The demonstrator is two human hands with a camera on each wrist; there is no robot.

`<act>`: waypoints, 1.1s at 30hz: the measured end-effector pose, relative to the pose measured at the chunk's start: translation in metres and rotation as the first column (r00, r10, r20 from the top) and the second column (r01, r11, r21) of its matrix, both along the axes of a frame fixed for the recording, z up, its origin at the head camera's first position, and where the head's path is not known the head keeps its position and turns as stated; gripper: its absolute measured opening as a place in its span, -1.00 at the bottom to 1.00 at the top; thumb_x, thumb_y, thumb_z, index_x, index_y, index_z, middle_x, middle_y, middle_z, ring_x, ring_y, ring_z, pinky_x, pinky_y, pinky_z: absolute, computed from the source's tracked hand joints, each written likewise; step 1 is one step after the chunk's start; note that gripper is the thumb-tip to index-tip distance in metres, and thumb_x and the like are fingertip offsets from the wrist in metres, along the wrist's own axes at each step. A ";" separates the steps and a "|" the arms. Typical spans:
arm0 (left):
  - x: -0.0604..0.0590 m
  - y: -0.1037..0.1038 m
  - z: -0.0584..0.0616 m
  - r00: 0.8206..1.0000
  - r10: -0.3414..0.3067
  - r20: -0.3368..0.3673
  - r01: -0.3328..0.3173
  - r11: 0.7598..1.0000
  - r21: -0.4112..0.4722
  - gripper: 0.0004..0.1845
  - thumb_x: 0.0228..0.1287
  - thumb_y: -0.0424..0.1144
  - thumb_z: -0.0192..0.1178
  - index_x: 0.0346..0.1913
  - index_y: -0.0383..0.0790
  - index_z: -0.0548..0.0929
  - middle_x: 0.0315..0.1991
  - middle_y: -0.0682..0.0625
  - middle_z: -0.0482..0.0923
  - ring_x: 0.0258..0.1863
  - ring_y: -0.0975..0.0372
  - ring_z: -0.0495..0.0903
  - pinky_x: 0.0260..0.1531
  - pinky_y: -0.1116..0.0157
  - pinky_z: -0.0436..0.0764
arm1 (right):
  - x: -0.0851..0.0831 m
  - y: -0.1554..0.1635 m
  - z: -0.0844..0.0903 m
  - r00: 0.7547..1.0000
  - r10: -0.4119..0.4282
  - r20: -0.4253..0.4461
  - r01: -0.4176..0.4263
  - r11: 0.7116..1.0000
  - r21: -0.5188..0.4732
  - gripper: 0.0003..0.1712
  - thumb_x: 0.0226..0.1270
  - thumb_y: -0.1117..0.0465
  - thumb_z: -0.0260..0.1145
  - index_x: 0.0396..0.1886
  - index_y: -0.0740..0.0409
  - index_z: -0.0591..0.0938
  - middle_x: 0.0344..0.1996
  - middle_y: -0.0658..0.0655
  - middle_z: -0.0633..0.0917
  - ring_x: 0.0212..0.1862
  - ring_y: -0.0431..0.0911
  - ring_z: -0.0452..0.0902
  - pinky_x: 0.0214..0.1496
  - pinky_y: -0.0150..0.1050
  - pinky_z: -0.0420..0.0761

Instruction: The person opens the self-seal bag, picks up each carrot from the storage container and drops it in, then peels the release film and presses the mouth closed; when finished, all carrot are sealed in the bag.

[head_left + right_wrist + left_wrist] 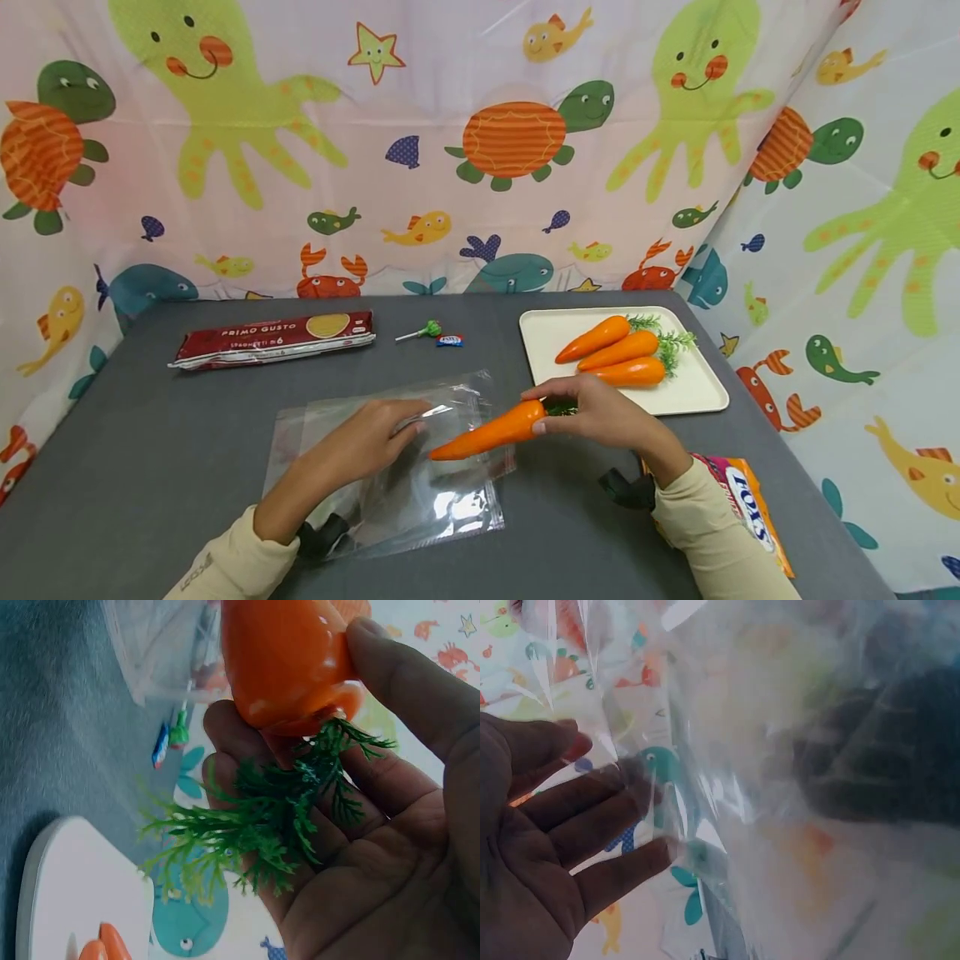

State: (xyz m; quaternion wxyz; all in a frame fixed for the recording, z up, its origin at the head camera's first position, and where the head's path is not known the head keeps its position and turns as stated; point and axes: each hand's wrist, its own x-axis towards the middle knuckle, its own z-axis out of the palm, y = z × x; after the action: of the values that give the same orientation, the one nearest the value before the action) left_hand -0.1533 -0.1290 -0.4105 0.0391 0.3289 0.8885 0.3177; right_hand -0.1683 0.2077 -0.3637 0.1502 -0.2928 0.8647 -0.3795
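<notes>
One carrot (491, 431) lies slanted in my right hand (600, 412), gripped at its leafy end, tip pointing left toward the bag (390, 467); my left hand (367, 437) presses flat there.

The plastic bag (390, 467) lies centre front; pasta packet (273, 337) behind left, tray (705, 392) of carrots (618, 350) behind right.
</notes>
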 end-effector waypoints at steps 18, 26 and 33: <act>0.000 -0.002 -0.001 1.000 0.003 -0.008 -0.003 1.000 0.002 -0.68 0.40 -0.28 0.19 0.13 -0.33 0.62 0.00 -0.08 0.66 -0.14 0.26 0.64 -0.06 0.13 0.62 | -0.011 -0.033 -0.015 0.970 0.223 0.095 -0.225 0.974 0.013 -0.51 0.28 0.15 0.41 0.18 0.23 0.61 -0.07 -0.08 0.68 -0.14 -0.18 0.57 0.02 -0.27 0.59; 0.002 -0.001 0.000 1.000 -0.004 0.011 0.004 1.000 -0.003 -0.68 0.41 -0.28 0.18 0.14 -0.32 0.62 0.01 -0.10 0.65 -0.12 0.24 0.63 -0.04 0.10 0.61 | -0.014 -0.043 -0.021 0.947 0.295 0.127 -0.300 0.954 0.020 -0.51 0.29 0.17 0.39 0.19 0.23 0.60 -0.08 -0.10 0.69 -0.14 -0.17 0.56 0.04 -0.28 0.56; 0.003 0.000 -0.001 0.999 -0.027 0.027 0.027 1.000 -0.006 -0.68 0.42 -0.25 0.16 0.15 -0.28 0.62 0.02 -0.08 0.65 -0.23 0.34 0.59 -0.07 0.11 0.62 | -0.015 -0.047 -0.023 0.933 0.310 0.182 -0.322 0.946 0.038 -0.54 0.31 0.22 0.33 0.20 0.20 0.60 -0.08 -0.12 0.68 -0.15 -0.20 0.54 0.00 -0.29 0.56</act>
State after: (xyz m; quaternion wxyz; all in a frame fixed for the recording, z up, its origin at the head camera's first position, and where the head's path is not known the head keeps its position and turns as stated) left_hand -0.1503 -0.1289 -0.4115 0.0563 0.3366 0.8843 0.3185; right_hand -0.1834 0.1605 -0.3869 0.2938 -0.3888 0.8022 -0.3449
